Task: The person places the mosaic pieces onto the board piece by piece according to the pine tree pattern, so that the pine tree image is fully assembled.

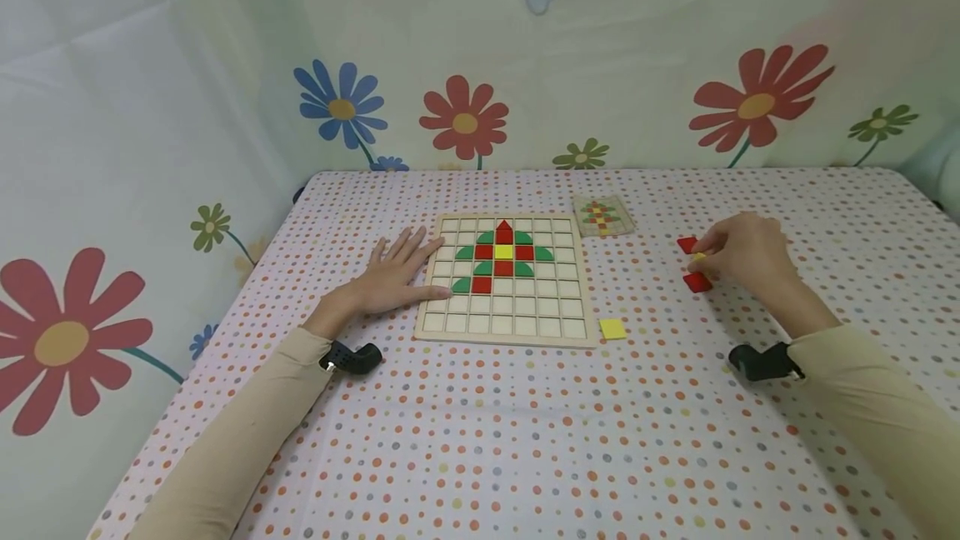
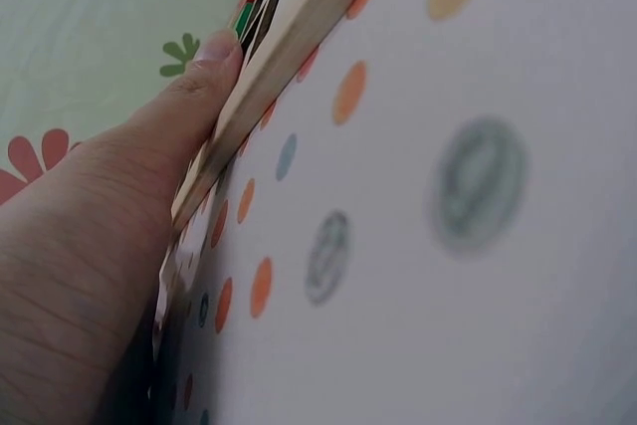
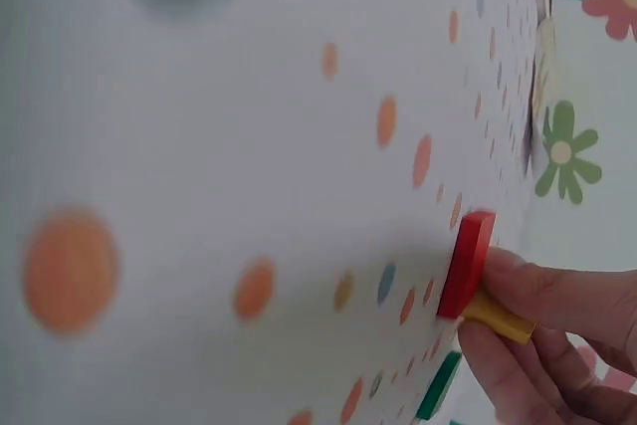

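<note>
My right hand (image 1: 750, 250) pinches a yellow tile (image 3: 505, 318) between thumb and fingers, low over the cloth at the right. A red tile (image 3: 466, 266) stands close against it in the right wrist view. In the head view, one red tile (image 1: 697, 282) lies just nearer than the fingertips and another red tile (image 1: 686, 244) just beyond. My left hand (image 1: 392, 277) lies with fingers spread at the left side of a wooden grid board (image 1: 506, 342), its thumb on the rim. Red, green and yellow pieces form a tree-like pattern in the board's cells.
A small pattern card (image 1: 604, 227) lies by the board's far right corner. A separate yellow tile (image 1: 612, 329) sits off its near right corner. Beyond the red tile, a green piece (image 3: 439, 385) shows in the right wrist view. A dotted cloth (image 1: 525, 440) covers the table.
</note>
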Available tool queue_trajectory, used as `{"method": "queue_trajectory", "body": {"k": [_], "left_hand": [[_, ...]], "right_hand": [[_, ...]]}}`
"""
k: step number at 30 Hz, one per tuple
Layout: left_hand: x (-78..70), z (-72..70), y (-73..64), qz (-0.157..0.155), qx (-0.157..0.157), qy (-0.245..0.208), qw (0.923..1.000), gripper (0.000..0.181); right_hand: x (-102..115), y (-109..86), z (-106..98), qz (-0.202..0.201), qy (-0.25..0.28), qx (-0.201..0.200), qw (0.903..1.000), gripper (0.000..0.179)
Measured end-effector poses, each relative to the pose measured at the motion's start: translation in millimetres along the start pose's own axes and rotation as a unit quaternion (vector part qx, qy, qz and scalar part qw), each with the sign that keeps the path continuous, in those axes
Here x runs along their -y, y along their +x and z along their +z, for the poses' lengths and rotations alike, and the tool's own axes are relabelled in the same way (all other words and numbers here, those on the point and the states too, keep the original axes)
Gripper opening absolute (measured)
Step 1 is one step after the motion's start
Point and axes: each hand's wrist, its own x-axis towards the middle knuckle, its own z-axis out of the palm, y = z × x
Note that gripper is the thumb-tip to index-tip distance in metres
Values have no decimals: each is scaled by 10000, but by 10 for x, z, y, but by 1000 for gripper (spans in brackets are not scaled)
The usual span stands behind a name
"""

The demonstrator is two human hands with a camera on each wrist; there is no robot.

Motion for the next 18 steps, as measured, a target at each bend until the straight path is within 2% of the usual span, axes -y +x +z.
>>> {"method": "queue_trajectory", "body": {"k": [4,7,10,14,18], "left_hand": [[44,20,8,-54,24,24,10000,107],[81,42,27,-44,5,19,10000,111],[97,52,38,5,-31,-3,10000,113],[109,65,54,1,-43,45,10000,112],[104,69,57,26,-46,-5,10000,111]], "right_hand": [[211,-2,60,-364,60,44,9993,14],[506,-19,125,-675,192,182,9974,11],[844,-33,205,-952,391,483,9935,9],[1226,-33,346,-1407,691,897,9836,7],[1464,-11,515,-1936,1042,1235,9677,8]]}}
